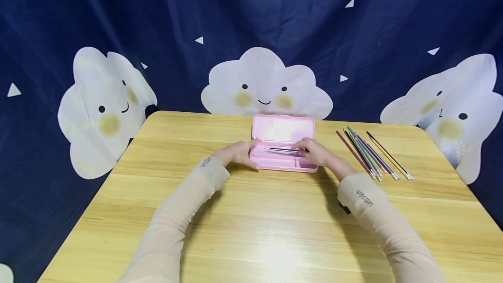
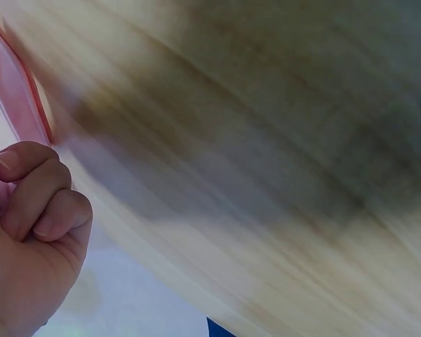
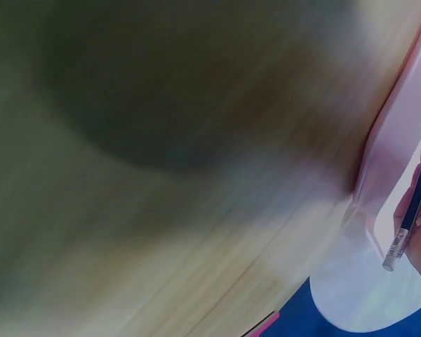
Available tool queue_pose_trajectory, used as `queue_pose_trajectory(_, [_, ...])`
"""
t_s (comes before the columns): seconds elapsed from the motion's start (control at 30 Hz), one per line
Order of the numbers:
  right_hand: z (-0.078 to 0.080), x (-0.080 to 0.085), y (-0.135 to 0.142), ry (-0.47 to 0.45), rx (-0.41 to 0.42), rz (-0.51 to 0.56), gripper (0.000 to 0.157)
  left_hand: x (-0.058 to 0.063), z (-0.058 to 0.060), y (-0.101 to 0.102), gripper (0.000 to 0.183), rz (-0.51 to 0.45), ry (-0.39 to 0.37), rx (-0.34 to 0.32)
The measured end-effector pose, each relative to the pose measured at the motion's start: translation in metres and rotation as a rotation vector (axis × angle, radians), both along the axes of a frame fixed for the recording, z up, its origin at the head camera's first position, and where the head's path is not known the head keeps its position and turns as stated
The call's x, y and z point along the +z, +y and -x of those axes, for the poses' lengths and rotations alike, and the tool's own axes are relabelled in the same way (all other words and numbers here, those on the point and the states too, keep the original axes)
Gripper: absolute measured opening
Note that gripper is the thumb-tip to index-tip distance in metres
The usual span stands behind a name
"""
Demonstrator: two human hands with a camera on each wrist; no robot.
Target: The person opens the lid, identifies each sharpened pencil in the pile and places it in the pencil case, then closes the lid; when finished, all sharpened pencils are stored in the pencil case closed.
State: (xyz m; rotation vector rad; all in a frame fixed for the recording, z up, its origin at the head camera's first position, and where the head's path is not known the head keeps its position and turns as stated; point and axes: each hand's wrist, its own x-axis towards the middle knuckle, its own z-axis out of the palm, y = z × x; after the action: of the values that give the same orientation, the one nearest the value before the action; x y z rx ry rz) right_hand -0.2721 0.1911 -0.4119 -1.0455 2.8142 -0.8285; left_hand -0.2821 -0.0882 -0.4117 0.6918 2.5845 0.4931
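Observation:
An open pink pencil case (image 1: pixel 284 129) lies near the table's far edge, its lid raised at the back. My left hand (image 1: pixel 237 152) grips its left end, thumb at the front corner and fingers by the rim. In the left wrist view the curled fingers (image 2: pixel 45 193) show beside the pink wall. My right hand (image 1: pixel 312 152) pinches a dark pencil (image 1: pixel 282 149) over the case's rear compartment, tip pointing left. The right wrist view shows this pencil's metal band and whitish eraser (image 3: pixel 393 258). A pale line lies just under the pencil; I cannot tell what it is.
Several coloured pencils (image 1: pixel 363 154) lie in a loose bundle right of the case, erasers toward me. One dark pencil (image 1: pixel 389 155) rests slightly apart on their right. The wooden table (image 1: pixel 251 222) meets a dark blue cloud-print curtain (image 1: pixel 177 25) behind.

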Motion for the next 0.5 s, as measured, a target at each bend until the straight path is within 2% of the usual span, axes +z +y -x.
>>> queue_pose_trajectory(0.23, [0.002,-0.005,-0.015,-0.021,0.065,-0.008,0.021,0.001,0.001,0.0,0.109,0.01,0.011,0.0])
queue_pose_trajectory(0.5, [0.002,-0.008,-0.021,-0.011,0.049,-0.057,0.024,0.0,-0.001,0.0,0.11,0.0,0.0,0.01])
